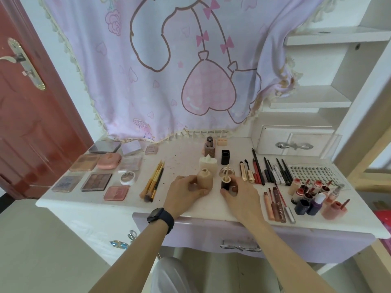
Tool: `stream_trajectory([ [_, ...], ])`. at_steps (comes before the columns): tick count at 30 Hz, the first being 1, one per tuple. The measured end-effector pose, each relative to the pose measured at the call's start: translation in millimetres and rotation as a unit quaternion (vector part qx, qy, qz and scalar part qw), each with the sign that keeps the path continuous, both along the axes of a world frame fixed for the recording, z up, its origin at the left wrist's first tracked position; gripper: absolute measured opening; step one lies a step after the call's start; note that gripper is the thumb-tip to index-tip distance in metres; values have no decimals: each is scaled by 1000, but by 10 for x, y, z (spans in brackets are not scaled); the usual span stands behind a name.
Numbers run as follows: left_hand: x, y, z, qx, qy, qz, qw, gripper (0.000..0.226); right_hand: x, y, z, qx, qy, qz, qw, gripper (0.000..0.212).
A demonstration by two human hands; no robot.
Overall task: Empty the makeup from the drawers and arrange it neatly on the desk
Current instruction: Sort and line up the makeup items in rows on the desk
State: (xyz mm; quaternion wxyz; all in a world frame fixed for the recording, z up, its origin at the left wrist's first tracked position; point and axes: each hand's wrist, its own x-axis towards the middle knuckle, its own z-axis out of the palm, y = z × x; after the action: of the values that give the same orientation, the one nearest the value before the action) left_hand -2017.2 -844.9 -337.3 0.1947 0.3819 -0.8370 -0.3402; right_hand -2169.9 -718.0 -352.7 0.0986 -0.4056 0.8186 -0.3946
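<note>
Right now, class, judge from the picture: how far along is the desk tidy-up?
Done: palettes gridded left, pencils rowed right. In hand: left hand grips an uncapped beige bottle; right hand pinches a dark wand cap. Left: cap and place it, perhaps straighten the small bottles. Inside the front drawer is unseen.

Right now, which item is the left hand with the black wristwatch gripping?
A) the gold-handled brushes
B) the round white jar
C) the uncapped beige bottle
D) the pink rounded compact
C: the left hand curls round the uncapped beige bottle, while the right hand holds a black cap with a pale wand.
</note>
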Motion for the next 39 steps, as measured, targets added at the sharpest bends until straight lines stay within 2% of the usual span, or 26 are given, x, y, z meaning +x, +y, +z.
stream_trajectory([
  [7,-4,26,-29,-18,5,1,1000,40,26,29,4,1,32,9,999,39],
  [18,-5,121,144,-13,-13,-7,1000,46,13,17,13,15,28,12,999,40],
  [22,131,138,170,-27,-33,5,999,66,61,124,75,16,-19,1,1000,52],
  [24,303,160,186,-43,-11,31,999,66,147,261,61,-9,-22,-8,1000,49],
  [26,549,161,210,-72,33,74,994,58,292,416,9,-45,13,9,999,36],
  [30,1114,59,172,-128,79,226,962,46,630,426,-64,-71,101,121,985,22],
  [34,1377,-67,111,-85,12,360,929,56,916,52,-83,-54,173,219,959,32],
  [39,1419,-196,-4,-24,-35,376,926,63,1135,-456,-71,65,246,298,920,52],
])
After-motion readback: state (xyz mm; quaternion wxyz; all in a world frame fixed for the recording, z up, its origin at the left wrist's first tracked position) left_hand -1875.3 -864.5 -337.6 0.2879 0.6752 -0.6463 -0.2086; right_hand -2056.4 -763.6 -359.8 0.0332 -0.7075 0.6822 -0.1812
